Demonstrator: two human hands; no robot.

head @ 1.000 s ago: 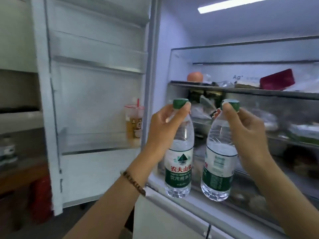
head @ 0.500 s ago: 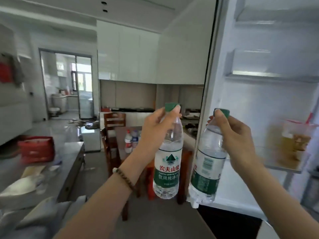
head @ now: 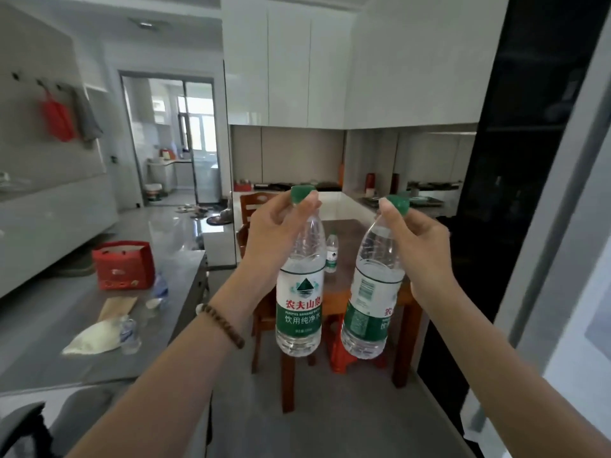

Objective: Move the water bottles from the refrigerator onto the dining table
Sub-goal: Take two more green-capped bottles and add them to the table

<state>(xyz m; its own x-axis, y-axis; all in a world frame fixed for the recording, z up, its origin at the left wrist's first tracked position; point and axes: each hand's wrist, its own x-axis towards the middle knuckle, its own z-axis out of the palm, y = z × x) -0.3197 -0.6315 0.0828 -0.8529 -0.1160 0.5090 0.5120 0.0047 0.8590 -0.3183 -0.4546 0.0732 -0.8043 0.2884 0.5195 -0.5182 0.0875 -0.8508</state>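
— At the centre of the frame, what's changed?
— The refrigerator interior has swung out of view; the brown wooden dining table (head: pixel 355 256) now lies ahead. The left hand (head: pixel 274 236) pinches the green cap of one clear plastic water bottle (head: pixel 300 292); the right hand (head: pixel 420 246) grips another (head: pixel 372 292).
— And the task?
— Probably mid-carry. A small bottle (head: pixel 331 251) already stands on the table.

Two clear green-capped water bottles hang upright in the air, the left bottle (head: pixel 300 289) just beside the right bottle (head: pixel 373 292); a third bottle (head: pixel 331 253) stands on the surface (head: pixel 347 259).
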